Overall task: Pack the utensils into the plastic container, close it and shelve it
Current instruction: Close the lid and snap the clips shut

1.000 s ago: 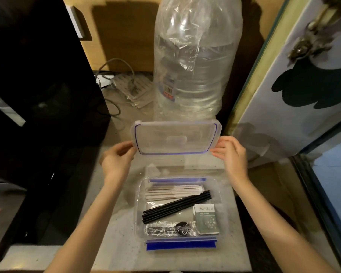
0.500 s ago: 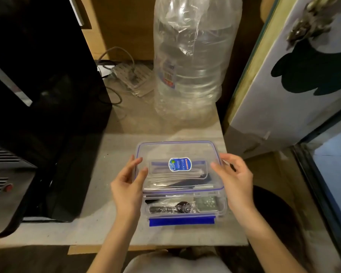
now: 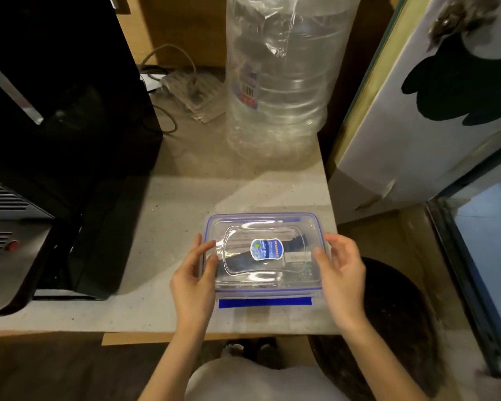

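The clear plastic container (image 3: 268,291) with blue trim sits near the counter's front edge. Its clear lid (image 3: 261,225), with a blue sticker (image 3: 268,249) in the middle, lies flat on top of it. Through the lid I see black straws (image 3: 297,243) and wrapped utensils, blurred. The blue front clip (image 3: 265,302) sticks out flat toward me, unlatched. My left hand (image 3: 193,280) grips the lid's left edge, thumb on top. My right hand (image 3: 343,273) holds the right edge, fingers curled around it.
A large clear water bottle (image 3: 281,82) stands behind the container. A black appliance (image 3: 55,111) fills the left side. A power strip (image 3: 194,94) with cables lies at the back. A white panel (image 3: 417,111) leans on the right. The counter's front edge (image 3: 156,324) is close.
The lid, held upright behind the container a second ago, has come down flat onto it. Both hands moved toward me with it and now sit at its sides.
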